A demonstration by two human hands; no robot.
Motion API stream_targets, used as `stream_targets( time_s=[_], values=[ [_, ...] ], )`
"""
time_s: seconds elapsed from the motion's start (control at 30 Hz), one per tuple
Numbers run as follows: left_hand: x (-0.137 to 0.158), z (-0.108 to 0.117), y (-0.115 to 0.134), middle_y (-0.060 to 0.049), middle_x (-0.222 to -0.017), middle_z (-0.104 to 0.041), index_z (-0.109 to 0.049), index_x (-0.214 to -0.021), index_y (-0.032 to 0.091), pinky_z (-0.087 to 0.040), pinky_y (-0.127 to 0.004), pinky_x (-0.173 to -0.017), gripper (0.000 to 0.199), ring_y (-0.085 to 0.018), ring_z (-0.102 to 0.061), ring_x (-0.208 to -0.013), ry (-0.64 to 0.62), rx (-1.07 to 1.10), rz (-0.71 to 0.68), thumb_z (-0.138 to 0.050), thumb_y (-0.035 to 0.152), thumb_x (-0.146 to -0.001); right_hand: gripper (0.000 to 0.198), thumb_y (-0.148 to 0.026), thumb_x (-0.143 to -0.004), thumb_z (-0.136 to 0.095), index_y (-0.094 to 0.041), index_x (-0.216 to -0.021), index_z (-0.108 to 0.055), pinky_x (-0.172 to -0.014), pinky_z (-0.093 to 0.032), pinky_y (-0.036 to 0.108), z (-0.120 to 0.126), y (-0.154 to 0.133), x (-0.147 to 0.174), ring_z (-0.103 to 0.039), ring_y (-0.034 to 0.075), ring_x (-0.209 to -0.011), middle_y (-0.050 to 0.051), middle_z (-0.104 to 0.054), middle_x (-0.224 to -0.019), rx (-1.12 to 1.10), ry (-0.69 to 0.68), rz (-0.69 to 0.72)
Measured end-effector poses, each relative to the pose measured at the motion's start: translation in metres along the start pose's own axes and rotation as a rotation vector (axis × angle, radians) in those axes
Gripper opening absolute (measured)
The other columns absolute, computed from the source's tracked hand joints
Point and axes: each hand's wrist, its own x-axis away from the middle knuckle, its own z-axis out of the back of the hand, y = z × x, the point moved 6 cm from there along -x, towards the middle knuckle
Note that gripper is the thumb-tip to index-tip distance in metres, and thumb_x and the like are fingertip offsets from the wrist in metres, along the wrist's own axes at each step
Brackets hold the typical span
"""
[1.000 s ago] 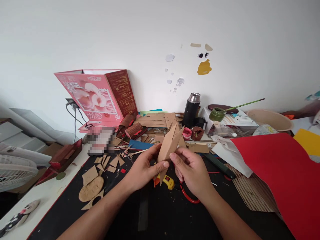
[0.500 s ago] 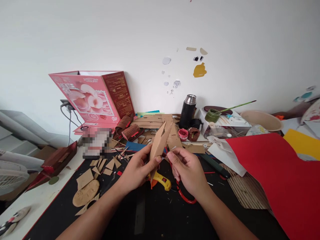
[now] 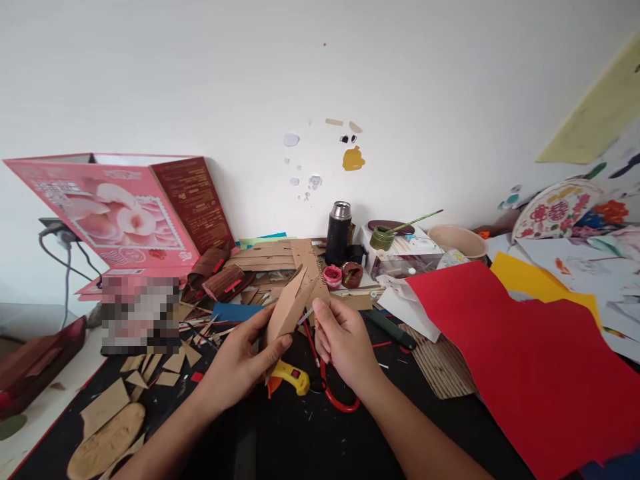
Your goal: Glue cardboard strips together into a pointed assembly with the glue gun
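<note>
My left hand [image 3: 250, 353] is closed around a folded brown cardboard piece [image 3: 287, 308], thumb on its near face; the piece stands tilted, its pointed end up. Just right of it, my right hand [image 3: 343, 339] pinches a thin whitish translucent stick [image 3: 306, 315], whose tip points toward the cardboard. Whether the two touch, I cannot tell. Under my hands lies a yellow glue gun [image 3: 294, 379] with a red switch and an orange part, partly hidden by my left hand. A red looped handle [image 3: 343, 405] shows below my right hand.
Cardboard scraps [image 3: 175, 361] and an oval wooden piece [image 3: 107, 440] lie at left. Behind stand a pink box [image 3: 135, 213], a black flask [image 3: 339, 233] and paint jars [image 3: 332, 275]. Red paper [image 3: 520, 353] and corrugated card [image 3: 437, 363] cover the right side.
The view has swung to the right, so everything sits further left and more of the right side shows. The whitish stick is now plainly visible between my hands. Both hands keep their hold.
</note>
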Motion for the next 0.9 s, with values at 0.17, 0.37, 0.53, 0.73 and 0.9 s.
stream_targets(
  time_s=[0.17,0.37,0.53,0.73,0.9],
  values=[
    [-0.001,0.002,-0.005,-0.014,-0.146,-0.074,-0.069,-0.145,0.018,-0.051,-0.047,-0.118,0.071,-0.04,-0.068,-0.133,0.004,-0.05,-0.011,-0.077,0.062,-0.09,0.057,-0.073,-0.085,-0.081,-0.022,-0.085,-0.057,-0.036,-0.024,0.018,0.005,0.0,-0.003,-0.041,0.006,-0.036,-0.01,-0.052,-0.054,-0.066,0.03,-0.032],
    [-0.003,0.006,-0.011,-0.013,-0.147,-0.074,-0.072,-0.143,0.02,-0.049,-0.051,-0.121,0.071,-0.041,-0.068,-0.133,0.019,-0.11,0.0,-0.079,0.062,-0.087,0.057,-0.076,-0.087,-0.076,-0.023,-0.091,-0.057,-0.035,-0.021,0.018,0.01,-0.007,-0.005,-0.041,0.006,-0.036,-0.01,-0.053,-0.057,-0.14,0.058,0.009],
    [-0.004,0.005,-0.011,-0.013,-0.143,-0.077,-0.076,-0.139,0.021,-0.05,-0.053,-0.12,0.072,-0.042,-0.07,-0.131,0.022,-0.151,0.001,-0.081,0.064,-0.082,0.052,-0.068,-0.084,-0.084,-0.024,-0.093,-0.059,-0.035,-0.022,0.018,0.017,-0.009,-0.007,-0.037,0.007,-0.036,-0.012,-0.049,-0.053,-0.173,0.123,0.076],
    [-0.005,0.003,-0.008,-0.014,-0.142,-0.077,-0.076,-0.14,0.02,-0.054,-0.053,-0.117,0.071,-0.041,-0.072,-0.129,-0.021,-0.14,-0.011,-0.081,0.062,-0.083,0.044,-0.059,-0.086,-0.085,-0.022,-0.091,-0.064,-0.036,-0.025,0.018,0.022,-0.011,-0.008,-0.034,0.006,-0.036,-0.013,-0.045,-0.05,-0.18,0.171,0.117],
    [-0.005,0.004,-0.009,-0.014,-0.142,-0.077,-0.076,-0.14,0.02,-0.054,-0.054,-0.116,0.069,-0.042,-0.071,-0.13,-0.027,-0.145,-0.013,-0.083,0.059,-0.083,0.04,-0.057,-0.088,-0.084,-0.021,-0.089,-0.065,-0.037,-0.027,0.019,0.023,-0.011,-0.006,-0.035,0.006,-0.037,-0.012,-0.044,-0.05,-0.168,0.19,0.128]
  ],
)
